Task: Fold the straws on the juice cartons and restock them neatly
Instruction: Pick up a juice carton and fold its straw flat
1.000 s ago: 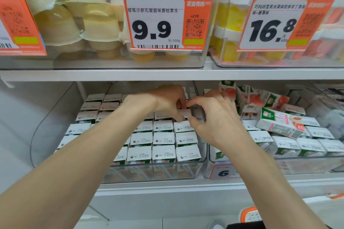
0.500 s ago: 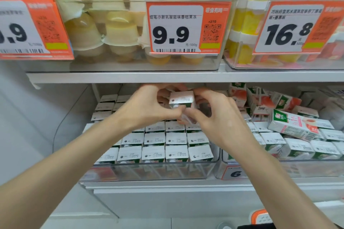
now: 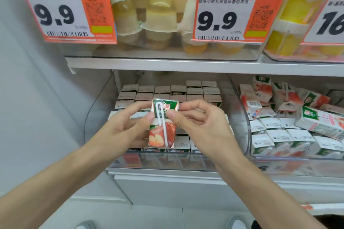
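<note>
Head view: both hands hold one small apple juice carton (image 3: 158, 140) upright in the air, in front of the left clear bin (image 3: 167, 161) on the lower shelf. The carton's face, with its apple picture, is turned to the camera. A white straw (image 3: 165, 131) lies down this face, its top bent over in a hook near the carton's upper left corner. The left hand (image 3: 121, 130) pinches the carton's left edge between thumb and fingers. The right hand (image 3: 204, 128) grips the right side, with the thumb on the face just beside the straw and the fingers curled behind.

The left clear bin holds upright cartons (image 3: 195, 91) packed in straight rows, only their tops showing. The right clear bin (image 3: 297, 165) beside it holds the same kind of cartons: the front ones stand in rows, while those further back lie tumbled, one large carton (image 3: 316, 123) flat on top of the others.

On the upper shelf (image 3: 167, 64), clear bins hold yellow jelly cups (image 3: 160, 16). Orange price tags hang on their fronts, two reading 9.9 (image 3: 227, 14).
</note>
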### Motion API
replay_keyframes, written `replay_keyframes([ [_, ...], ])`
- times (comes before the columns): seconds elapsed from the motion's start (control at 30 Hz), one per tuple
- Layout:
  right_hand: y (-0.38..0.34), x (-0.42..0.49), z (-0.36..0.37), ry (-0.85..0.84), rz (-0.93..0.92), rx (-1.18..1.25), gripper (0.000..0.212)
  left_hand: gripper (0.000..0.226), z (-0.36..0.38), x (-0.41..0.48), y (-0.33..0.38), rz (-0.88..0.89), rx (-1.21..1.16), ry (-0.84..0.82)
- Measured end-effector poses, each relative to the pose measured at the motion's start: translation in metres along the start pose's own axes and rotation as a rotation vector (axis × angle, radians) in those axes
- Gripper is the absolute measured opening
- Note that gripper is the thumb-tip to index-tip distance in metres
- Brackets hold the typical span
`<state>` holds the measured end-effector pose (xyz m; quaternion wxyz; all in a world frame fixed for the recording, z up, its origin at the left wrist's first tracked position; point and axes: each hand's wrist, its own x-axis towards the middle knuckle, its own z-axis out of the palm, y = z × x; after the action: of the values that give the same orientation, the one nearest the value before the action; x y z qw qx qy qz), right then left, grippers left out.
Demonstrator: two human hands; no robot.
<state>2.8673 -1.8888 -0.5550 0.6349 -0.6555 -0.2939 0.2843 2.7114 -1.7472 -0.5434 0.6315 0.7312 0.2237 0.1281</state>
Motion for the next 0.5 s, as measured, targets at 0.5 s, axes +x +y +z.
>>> replay_keyframes([
  [0.5, 0.0, -0.014, 0.004, -0.023, -0.008, 0.042, 0.014, 0.043, -0.018, -0.003, -0.012, -0.03, -0.173, -0.035],
])
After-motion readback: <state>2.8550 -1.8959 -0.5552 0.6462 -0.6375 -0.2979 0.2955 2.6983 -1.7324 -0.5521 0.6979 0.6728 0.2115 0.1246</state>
